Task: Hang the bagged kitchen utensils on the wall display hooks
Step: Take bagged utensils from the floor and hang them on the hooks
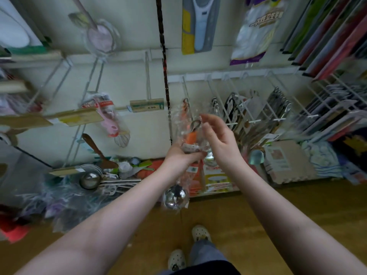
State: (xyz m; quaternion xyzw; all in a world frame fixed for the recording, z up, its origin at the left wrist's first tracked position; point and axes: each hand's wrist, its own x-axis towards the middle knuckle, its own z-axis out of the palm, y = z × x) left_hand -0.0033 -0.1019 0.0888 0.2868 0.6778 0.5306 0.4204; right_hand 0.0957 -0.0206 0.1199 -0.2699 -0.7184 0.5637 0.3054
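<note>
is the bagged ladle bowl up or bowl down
Bowl down: the ladle's shiny bowl hangs below the left hand gripping the bag; the orange handle points up.

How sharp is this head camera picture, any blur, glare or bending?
Head view: motion blur smears the left-side shelves and floor pile; the left hand gripping the bagged ladle is sharper; glare flecks its bag; wide-angle bends the hook rail.

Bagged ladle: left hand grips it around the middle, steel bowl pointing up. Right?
Not quite. The head view shows the left hand gripping the bagged ladle around the middle, but the steel bowl hangs at the bottom, below the hand. It is the orange handle end that points up.
</note>
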